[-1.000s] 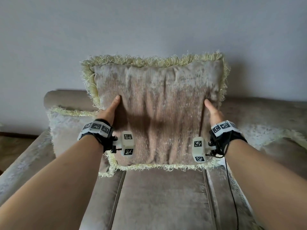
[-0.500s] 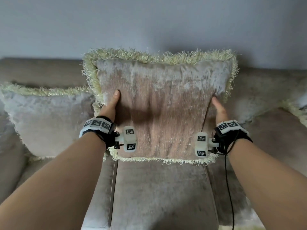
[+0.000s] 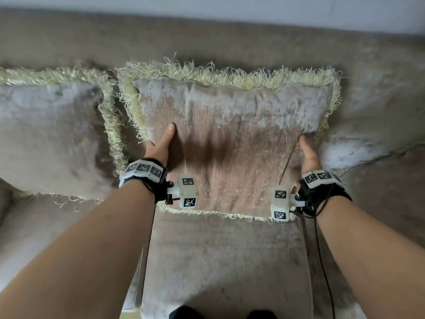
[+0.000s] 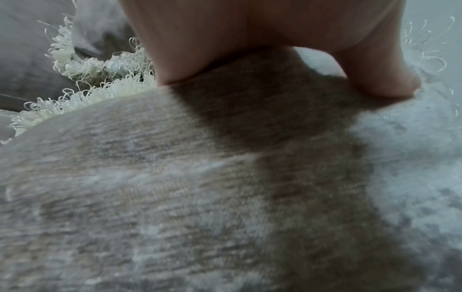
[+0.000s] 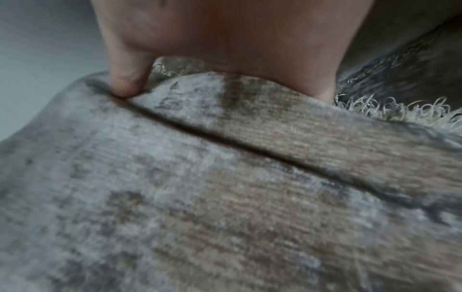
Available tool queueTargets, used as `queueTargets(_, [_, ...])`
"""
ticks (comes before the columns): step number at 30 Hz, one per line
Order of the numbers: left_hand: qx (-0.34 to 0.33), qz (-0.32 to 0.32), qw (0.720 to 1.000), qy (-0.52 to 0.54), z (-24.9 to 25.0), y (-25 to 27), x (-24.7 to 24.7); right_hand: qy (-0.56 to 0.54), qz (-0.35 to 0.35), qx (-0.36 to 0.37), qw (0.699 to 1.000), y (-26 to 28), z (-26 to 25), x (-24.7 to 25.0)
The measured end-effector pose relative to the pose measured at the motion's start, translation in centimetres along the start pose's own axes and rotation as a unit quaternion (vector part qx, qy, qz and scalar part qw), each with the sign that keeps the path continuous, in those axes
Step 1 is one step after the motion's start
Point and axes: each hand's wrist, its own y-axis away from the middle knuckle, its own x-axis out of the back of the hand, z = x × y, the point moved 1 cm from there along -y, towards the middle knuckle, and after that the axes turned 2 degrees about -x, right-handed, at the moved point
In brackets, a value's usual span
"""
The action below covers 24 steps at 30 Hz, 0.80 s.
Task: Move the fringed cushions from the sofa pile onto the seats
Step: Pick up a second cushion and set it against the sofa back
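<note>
A beige velvet cushion [image 3: 232, 143] with a cream fringe leans against the sofa back over the middle seat [image 3: 225, 261]. My left hand [image 3: 161, 146] grips its left edge, thumb on the front face. My right hand [image 3: 309, 155] grips its right edge, thumb pressing a crease into the fabric. The fingers of both hands are hidden behind the cushion. The left wrist view shows the cushion [image 4: 200, 187] under my left hand [image 4: 275, 39]. The right wrist view shows the creased cushion [image 5: 225, 187] under my right hand [image 5: 225, 39]. A second fringed cushion [image 3: 48, 134] leans at the left.
The sofa back [image 3: 207, 42] runs across the top, under a pale wall. Seat cushions lie to the left [image 3: 57, 238] and right [image 3: 379, 203]. A black cable [image 3: 322, 261] hangs from my right wrist. Dark feet [image 3: 184, 313] show at the bottom edge.
Both hands have carried the cushion forward and down against the sofa back, over the middle seat. The view has tilted downward, so the wall has nearly left the frame.
</note>
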Motion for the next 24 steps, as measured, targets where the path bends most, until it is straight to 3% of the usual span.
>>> queueTargets(4, [0.052,0.019,0.998,-0.019,-2.6,-4.2,0.2,0.025,0.005,-0.071,0.997,-3.8,1.3,-1.2])
queueTargets(7, [0.069,0.025,0.997,-0.017,-3.4,-6.7,0.3,0.036,0.030,-0.076,0.996,-8.0,2.4,-1.2])
queueTargets(11, [0.063,0.045,0.994,-0.071,-2.6,-6.7,-1.1,0.050,0.044,-0.080,0.995,-8.9,2.0,-2.5])
queueTargets(15, [0.061,0.046,0.989,-0.128,-1.4,-6.9,-2.1,0.070,0.026,-0.014,0.997,-9.7,0.9,-3.7])
queueTargets(19, [0.067,0.057,0.988,-0.124,-1.7,-8.8,-2.1,0.111,0.048,-0.013,0.993,-12.3,1.8,-3.3])
queueTargets(24, [0.055,0.055,0.988,-0.137,-1.0,-7.9,-2.8,0.117,0.032,0.037,0.992,-10.8,0.6,-4.1])
